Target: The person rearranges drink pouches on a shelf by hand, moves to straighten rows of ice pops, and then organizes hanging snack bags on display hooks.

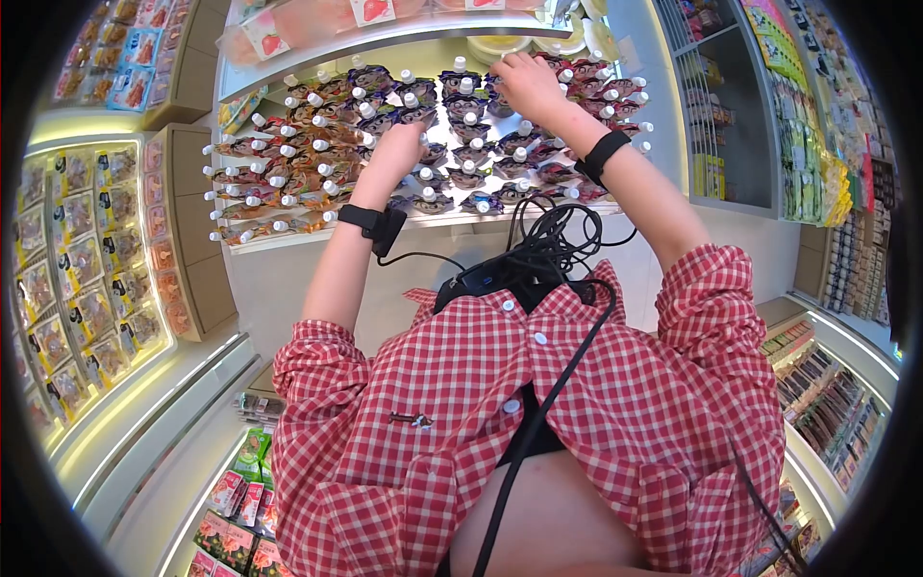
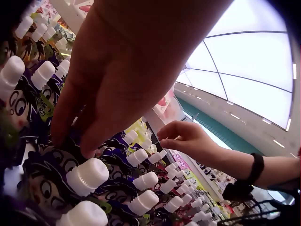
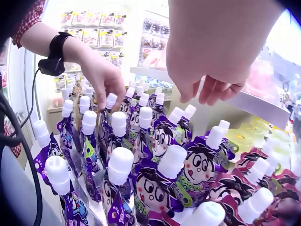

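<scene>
Rows of purple pouches (image 3: 154, 188) with white caps stand upright around both hands. The left hand (image 1: 396, 154) is low among them; in the right wrist view the thumb and fingers of this left hand (image 3: 104, 80) pinch a pouch just beside its cap. Seen from the left wrist, the fingers of the left hand (image 2: 113, 80) point down at a pouch top (image 2: 59, 157), partly hidden. Farther right, the right hand (image 1: 529, 85) hovers over the back rows. Its fingers hang loosely curled with nothing in them, as the right hand (image 3: 207, 70) shows in the right wrist view.
An upper shelf edge (image 1: 385, 46) with pink packs runs behind the pouches. Yellow-lidded tubs (image 1: 500, 46) sit at the back. Orange-brown pouches (image 1: 332, 135) fill the left side, dark red ones (image 1: 620, 88) the right. Black cables (image 1: 558, 231) hang by the front edge.
</scene>
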`<state>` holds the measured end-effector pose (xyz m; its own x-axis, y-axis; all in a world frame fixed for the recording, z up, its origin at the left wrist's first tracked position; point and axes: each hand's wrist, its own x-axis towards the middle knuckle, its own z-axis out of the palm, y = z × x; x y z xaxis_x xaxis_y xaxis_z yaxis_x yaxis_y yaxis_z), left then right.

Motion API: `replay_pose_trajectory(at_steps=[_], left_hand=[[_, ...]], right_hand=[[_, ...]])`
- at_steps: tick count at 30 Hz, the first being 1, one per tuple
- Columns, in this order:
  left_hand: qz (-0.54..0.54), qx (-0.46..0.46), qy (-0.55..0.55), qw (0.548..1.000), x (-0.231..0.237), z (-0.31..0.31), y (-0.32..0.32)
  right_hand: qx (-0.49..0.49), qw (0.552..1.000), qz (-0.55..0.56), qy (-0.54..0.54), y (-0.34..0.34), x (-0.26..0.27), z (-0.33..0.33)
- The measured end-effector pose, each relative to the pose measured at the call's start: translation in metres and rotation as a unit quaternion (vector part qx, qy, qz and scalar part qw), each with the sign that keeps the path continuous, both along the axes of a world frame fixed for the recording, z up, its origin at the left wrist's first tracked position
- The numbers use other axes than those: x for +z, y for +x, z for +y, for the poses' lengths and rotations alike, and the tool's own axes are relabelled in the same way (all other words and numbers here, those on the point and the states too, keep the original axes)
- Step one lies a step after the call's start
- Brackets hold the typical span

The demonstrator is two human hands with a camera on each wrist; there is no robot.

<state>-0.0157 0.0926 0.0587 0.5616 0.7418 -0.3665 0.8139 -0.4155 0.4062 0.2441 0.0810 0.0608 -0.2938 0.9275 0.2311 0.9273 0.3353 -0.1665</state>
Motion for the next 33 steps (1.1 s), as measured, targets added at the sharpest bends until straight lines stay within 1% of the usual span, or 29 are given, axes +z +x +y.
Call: replay_pose_trajectory(at_steps=[2,4,5,8,9,12,15,18,19,22,26,27,30,31,33], left_hand=[[0.008,-0.005,-0.002,1.000,-0.002,-0.004,-0.005],[0.018,-0.007,0.007,1.000,-0.007,-0.004,-0.008],[0.021,0.000,0.001,1.000,-0.010,-0.004,-0.008],[0.020,0.011,0.001,1.000,-0.010,-0.007,-0.001],[0.017,0.013,0.002,1.000,-0.004,-0.005,0.000],[0.024,0.044,-0.025,0.998,0.014,-0.007,0.002],[0.011,0.059,0.002,0.998,0.027,0.002,0.002],[-0.044,0.077,0.052,0.995,0.036,0.018,-0.004],[-0.068,0.077,0.078,0.992,0.034,0.023,-0.007],[-0.064,0.055,0.119,0.989,0.025,0.033,-0.004],[0.002,0.017,0.080,0.997,0.016,0.042,0.004],[0.040,0.014,0.058,0.997,0.014,0.041,0.011],[0.057,0.004,0.063,0.996,0.015,0.040,0.017],[0.055,-0.001,0.067,0.996,0.014,0.040,0.017],[0.055,-0.001,0.065,0.996,0.011,0.040,0.017]], right_hand=[[0.063,0.996,0.047,-0.053,-0.013,-0.002,0.000],[0.105,0.985,0.056,-0.127,-0.026,-0.003,-0.001],[0.115,0.982,0.016,-0.147,-0.033,-0.009,0.000],[0.100,0.976,-0.022,-0.191,-0.042,-0.008,-0.007],[0.097,0.964,-0.037,-0.246,-0.047,-0.004,-0.003],[0.083,0.963,-0.032,-0.256,-0.049,-0.008,-0.002],[0.069,0.963,-0.057,-0.253,-0.040,-0.004,-0.007],[0.061,0.967,-0.049,-0.242,-0.025,-0.005,-0.011],[0.061,0.969,-0.048,-0.233,-0.022,-0.007,-0.011],[0.059,0.975,-0.044,-0.212,-0.010,-0.015,-0.016],[0.053,0.975,-0.058,-0.209,-0.010,-0.016,-0.020],[0.050,0.975,-0.065,-0.205,-0.008,-0.019,-0.024],[0.059,0.974,-0.096,-0.195,-0.009,-0.021,-0.026],[0.052,0.979,-0.090,-0.178,-0.010,-0.021,-0.028],[0.051,0.977,-0.101,-0.181,-0.004,-0.024,-0.030]])
